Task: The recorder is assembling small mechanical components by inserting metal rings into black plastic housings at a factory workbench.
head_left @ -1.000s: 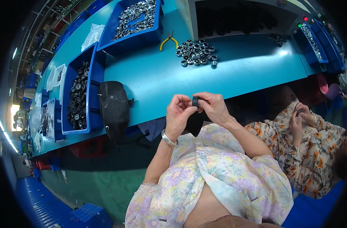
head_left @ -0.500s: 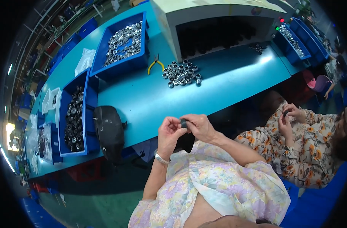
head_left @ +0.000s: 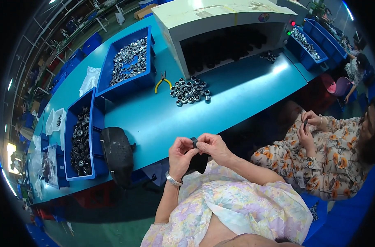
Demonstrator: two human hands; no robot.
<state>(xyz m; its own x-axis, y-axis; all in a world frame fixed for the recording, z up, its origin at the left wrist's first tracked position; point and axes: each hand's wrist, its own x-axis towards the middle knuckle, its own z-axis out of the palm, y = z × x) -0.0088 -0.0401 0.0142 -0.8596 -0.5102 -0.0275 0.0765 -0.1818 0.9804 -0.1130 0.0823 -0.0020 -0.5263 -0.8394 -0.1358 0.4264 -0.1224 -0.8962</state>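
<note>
A small dark ring-shaped part is pinched between both my hands, above my lap and just in front of the table's near edge. My left hand grips its left side with thumb and fingers. On the other side, my right hand holds it between thumb and forefinger. Its finer details are too small to make out. Beyond my hands, a pile of shiny silver-and-black round parts lies on the teal table. Yellow-handled pliers rest just left of that pile.
A blue bin of silver parts and another blue bin of black wheel-like parts stand left, beside a black bag. A white box-shaped machine with a dark opening stands at the back. A co-worker sits close on my right.
Both my hands still hold the dark part, now seen slightly lower and to the left. My right fingers have shifted around it. The table and its contents also appear shifted as the view moved.
</note>
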